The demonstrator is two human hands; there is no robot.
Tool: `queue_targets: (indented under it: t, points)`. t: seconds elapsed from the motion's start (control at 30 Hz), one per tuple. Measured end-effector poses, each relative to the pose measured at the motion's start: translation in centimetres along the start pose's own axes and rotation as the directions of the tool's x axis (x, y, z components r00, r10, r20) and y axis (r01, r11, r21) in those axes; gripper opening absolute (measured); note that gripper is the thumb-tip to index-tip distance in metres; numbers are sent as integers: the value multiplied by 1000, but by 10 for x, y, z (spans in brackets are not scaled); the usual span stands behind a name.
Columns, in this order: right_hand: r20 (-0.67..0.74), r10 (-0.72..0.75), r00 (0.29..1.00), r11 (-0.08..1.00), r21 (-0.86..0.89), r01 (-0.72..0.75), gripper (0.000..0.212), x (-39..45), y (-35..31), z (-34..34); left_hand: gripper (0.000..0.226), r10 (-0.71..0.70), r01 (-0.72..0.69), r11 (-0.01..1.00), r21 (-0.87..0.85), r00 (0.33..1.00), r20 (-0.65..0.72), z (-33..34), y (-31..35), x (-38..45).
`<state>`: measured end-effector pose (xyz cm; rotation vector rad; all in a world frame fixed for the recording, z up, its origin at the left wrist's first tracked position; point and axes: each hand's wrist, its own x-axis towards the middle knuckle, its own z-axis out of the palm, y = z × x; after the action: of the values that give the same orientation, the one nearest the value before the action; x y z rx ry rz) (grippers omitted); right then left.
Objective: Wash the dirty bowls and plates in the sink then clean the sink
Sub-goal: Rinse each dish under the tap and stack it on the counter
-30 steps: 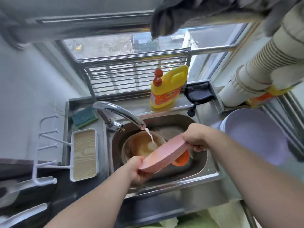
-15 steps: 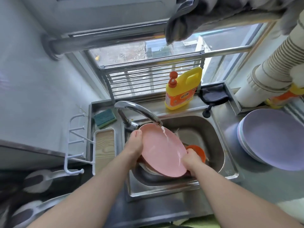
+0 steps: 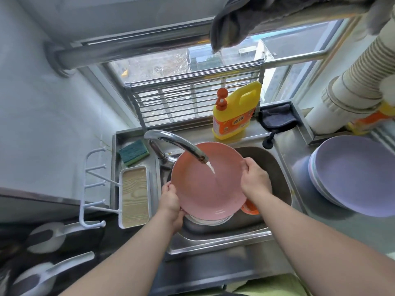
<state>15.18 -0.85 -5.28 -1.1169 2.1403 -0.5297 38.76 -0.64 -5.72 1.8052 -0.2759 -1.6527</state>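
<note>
2 hands, my left hand (image 3: 171, 198) and right hand (image 3: 254, 180), grip a pink plate (image 3: 205, 180) under the running tap (image 3: 177, 144); dirty dishes (image 3: 208, 221) still wait in the sink (image 3: 280, 180).

Pink plate (image 3: 205, 180) held over sink (image 3: 277, 167), tilted, face up toward cam. Left hand (image 3: 170, 200) grips plate's lower-left rim; right hand (image 3: 254, 180) grips its right rim. Faucet (image 3: 177, 144) spout above plate centre, water stream hitting plate. Orange bowl (image 3: 249, 208) in sink, just below-right of plate; white dish (image 3: 205, 221) under plate's lower edge. Sponge (image 3: 133, 152) left of faucet. Yellow detergent btl (image 3: 235, 112) behind sink. Purple plates (image 3: 352, 176) stacked on bench right of sink.
</note>
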Motion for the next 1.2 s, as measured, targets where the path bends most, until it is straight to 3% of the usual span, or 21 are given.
queue_targets:
  t: [0.13,0.27,0.4,0.5,0.6,0.73,0.83,0.93,1.0,1.1,1.2]
  points:
    - [-36,-117,993,983,-148,110,36,5,-7,-42,28,-158,161,986,-42,985,65,31,-11,2]
    - [-60,-128,990,961,-256,109,33,13,-6,-77,38,-267,255,962,92,952,151,63,-22,-9]
    - [63,43,997,914,-406,-14,34,30,5,-94,59,-320,286,941,182,927,197,79,-36,-12]
    - [126,245,961,821,-554,-137,38,37,17,-99,44,-382,346,910,227,914,137,77,-36,-11]
    - [212,342,915,740,-661,-123,33,31,29,-88,37,-369,336,899,281,927,72,67,-24,-8]
    - [288,401,870,802,-570,-181,32,12,49,-49,38,-269,239,921,307,961,60,51,2,1]
    - [360,399,843,895,-352,-273,32,-3,56,-11,38,-58,8,911,413,993,106,40,29,9]
    - [340,321,884,946,-165,-280,32,-16,41,9,31,188,-267,854,446,959,214,29,49,2]
    - [276,282,919,958,-126,-256,22,-20,29,11,32,236,-292,881,373,953,191,22,53,-1]
    - [171,163,972,987,-42,-158,12,-16,18,4,33,211,-224,942,248,974,77,16,50,4]
    - [119,31,992,999,-37,-27,12,-10,13,-17,31,48,-51,997,54,998,51,20,37,5]
